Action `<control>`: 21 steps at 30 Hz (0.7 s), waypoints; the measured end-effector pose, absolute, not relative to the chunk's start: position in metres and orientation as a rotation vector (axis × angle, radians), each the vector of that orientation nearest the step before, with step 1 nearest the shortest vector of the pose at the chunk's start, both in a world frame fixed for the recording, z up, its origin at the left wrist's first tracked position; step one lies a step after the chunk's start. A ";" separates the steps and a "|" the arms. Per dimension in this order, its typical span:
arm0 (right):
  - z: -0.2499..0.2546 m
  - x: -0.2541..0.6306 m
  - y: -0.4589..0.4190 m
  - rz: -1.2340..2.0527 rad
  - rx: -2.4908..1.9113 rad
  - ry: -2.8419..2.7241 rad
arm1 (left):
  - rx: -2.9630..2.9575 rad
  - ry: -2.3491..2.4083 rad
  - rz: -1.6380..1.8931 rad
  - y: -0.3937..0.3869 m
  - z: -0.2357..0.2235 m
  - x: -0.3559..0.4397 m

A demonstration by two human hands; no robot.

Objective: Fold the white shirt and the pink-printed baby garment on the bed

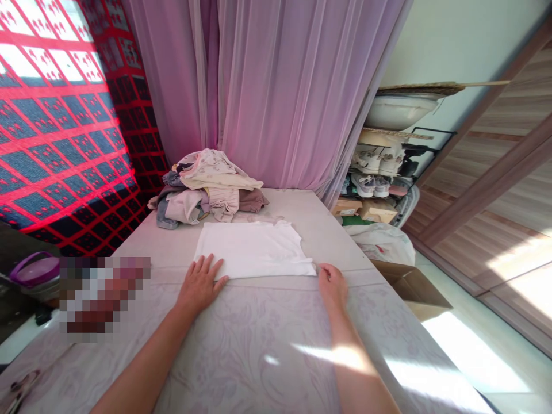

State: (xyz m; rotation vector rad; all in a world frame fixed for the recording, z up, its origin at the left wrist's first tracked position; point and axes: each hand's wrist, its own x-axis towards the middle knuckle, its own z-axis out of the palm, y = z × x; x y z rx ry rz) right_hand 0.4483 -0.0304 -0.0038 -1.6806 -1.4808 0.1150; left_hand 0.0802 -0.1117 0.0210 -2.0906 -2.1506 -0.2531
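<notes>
A white top (254,247), apparently sleeveless, lies spread flat and sideways on the patterned table cover (259,339). Its straight edge is on the left, its shaped edge on the right. My left hand (200,284) rests with fingers spread on the top's near left corner. At the near right corner is my right hand (333,286), its fingers curled in and closed at the edge of the fabric. The exact grip of those fingertips is partly hidden. Just beyond the top sits a heap of clothes (211,187) in pink, cream, grey and brown.
Purple curtains (276,92) hang behind the table. Shoes (371,184) and a white basin (401,112) fill a rack at right, with an open cardboard box (409,287) below. A purple-lidded bucket (37,273) and a blurred-out patch are at left; scissors (21,391) lie front left.
</notes>
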 end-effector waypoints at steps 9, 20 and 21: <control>0.000 0.442 -0.035 -0.013 -1.692 -1.710 | -2.095 -2.179 -0.230 -0.111 0.025 0.081; 0.005 0.449 -0.032 0.059 -1.663 -1.679 | -2.095 -2.179 -0.177 -0.110 0.026 0.082; 0.008 0.448 -0.034 0.059 -1.624 -1.644 | -2.095 -2.176 -0.176 -0.111 0.027 0.082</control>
